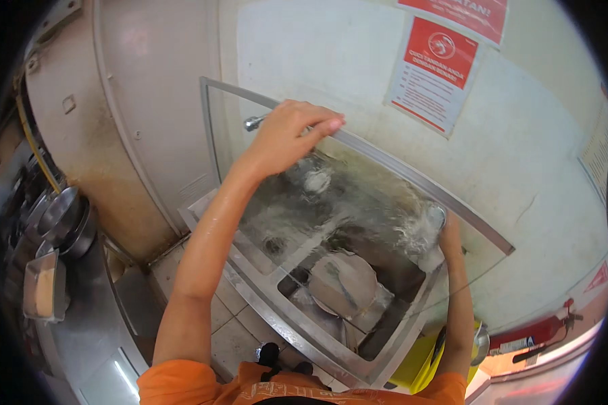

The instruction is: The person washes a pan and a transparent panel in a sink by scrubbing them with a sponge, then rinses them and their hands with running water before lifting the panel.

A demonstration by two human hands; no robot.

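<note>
My left hand [294, 131] grips the top rail of a metal-framed glass panel [405, 164], which stands tilted over a stainless steel double sink [263, 314]. Water runs down the glass in streaks. At the panel's right side, my right hand [450, 235] holds a shiny rounded metal object [435, 217], perhaps a cup or bowl; water splashes beside it. Its fingers are mostly hidden. In the nearer right basin, a pale round dish [352, 276] lies with a utensil [342, 281] on top. The left basin is seen through the wet glass.
Steel bowls [63, 217] and a clear container with pale contents [44, 288] stand on the steel counter [88, 304] at left. A yellow bin [415, 369] sits right of the sink, near a red fire extinguisher [529, 329]. A chrome fitting [253, 123] shows near the panel's left end.
</note>
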